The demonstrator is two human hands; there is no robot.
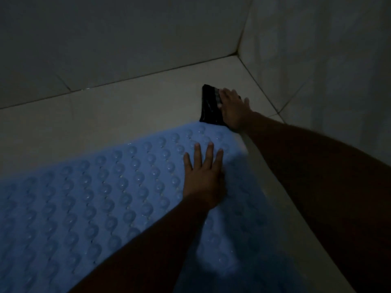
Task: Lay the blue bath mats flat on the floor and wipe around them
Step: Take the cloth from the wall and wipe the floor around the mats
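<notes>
Left hand (203,176) lies spread on the blue mat (95,197) — right hand (233,111), straight-fingered, presses a dark cloth (209,106) near the wall (317,60).

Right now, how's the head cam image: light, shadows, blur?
Head view: very dim, low contrast. The blue bath mat shows its bumps at left, but its near right part sinks into shadow by the arms. The dark cloth under the right hand is nearly featureless. Left hand slightly soft.
</notes>
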